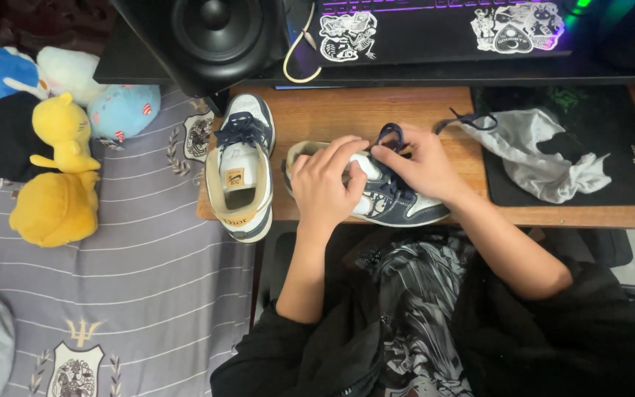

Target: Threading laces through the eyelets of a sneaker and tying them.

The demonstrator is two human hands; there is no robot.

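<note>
Head view looks straight down on a navy and white sneaker [398, 206] lying on its side at the near edge of a wooden desk [332, 110], toe pointing right. The left hand [325, 184] lies over its heel and middle, fingers curled down around the shoe, so most of the upper is hidden beneath it. The right hand [420, 162] sits just beside it over the tongue, thumb and forefinger pinching a dark blue lace [391, 134] that loops up above the knuckles; where the lace runs under the palm cannot be made out. A loose end of lace [472, 117] shows further right, touching a crumpled grey cloth [545, 158] spread on a black mouse mat [626, 132]. To the left of the held shoe stands its mate, a second sneaker [240, 169], upright, laced, its heel hanging over the desk edge. Behind, a black speaker [214, 33] and a stickered keyboard [442, 22] are cut off by the top of the picture. Far left, plush toys [60, 147] rest on a striped grey bedsheet [148, 294]. Black sleeves [553, 331] fill the bottom of the view.
</note>
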